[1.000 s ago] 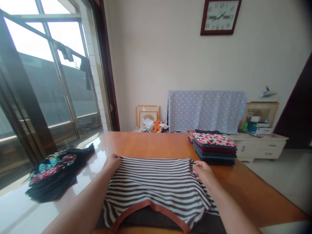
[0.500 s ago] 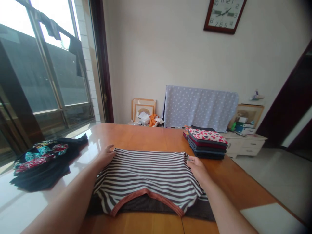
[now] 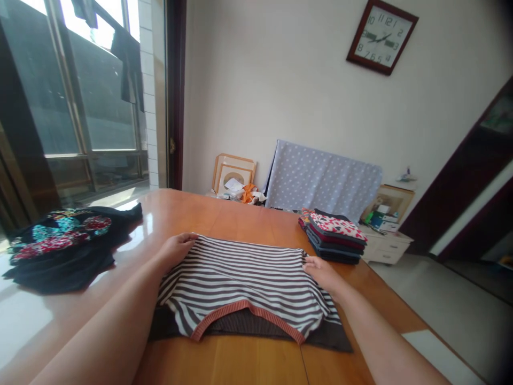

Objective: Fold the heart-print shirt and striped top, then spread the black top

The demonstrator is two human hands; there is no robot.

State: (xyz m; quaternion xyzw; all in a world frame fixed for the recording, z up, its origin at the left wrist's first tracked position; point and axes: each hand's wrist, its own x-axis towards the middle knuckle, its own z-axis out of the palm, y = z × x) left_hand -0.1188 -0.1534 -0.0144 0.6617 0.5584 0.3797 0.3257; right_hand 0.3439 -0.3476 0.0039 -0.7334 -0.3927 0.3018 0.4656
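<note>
If I tug unevenly, the rust-ribbed neckline (image 3: 224, 309) nearest me could skew. The striped knit top (image 3: 248, 272) lies on the table (image 3: 240, 363) between my left hand (image 3: 180, 249) and right hand (image 3: 321, 271), each pinching a far corner; beyond, a folded-clothes stack (image 3: 336, 240) sits by the table's right edge.

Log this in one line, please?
shirt: striped, on table; left hand: at shirt's far-left corner; right hand: at shirt's far-right corner; folded clothes: beyond right hand

a home: past the wooden table (image 3: 260, 224), a wall clock (image 3: 382, 37), framed pictures (image 3: 235, 172) and a white drawer cabinet (image 3: 390, 249); on the table, a stack of folded clothes (image 3: 335, 238).
</note>
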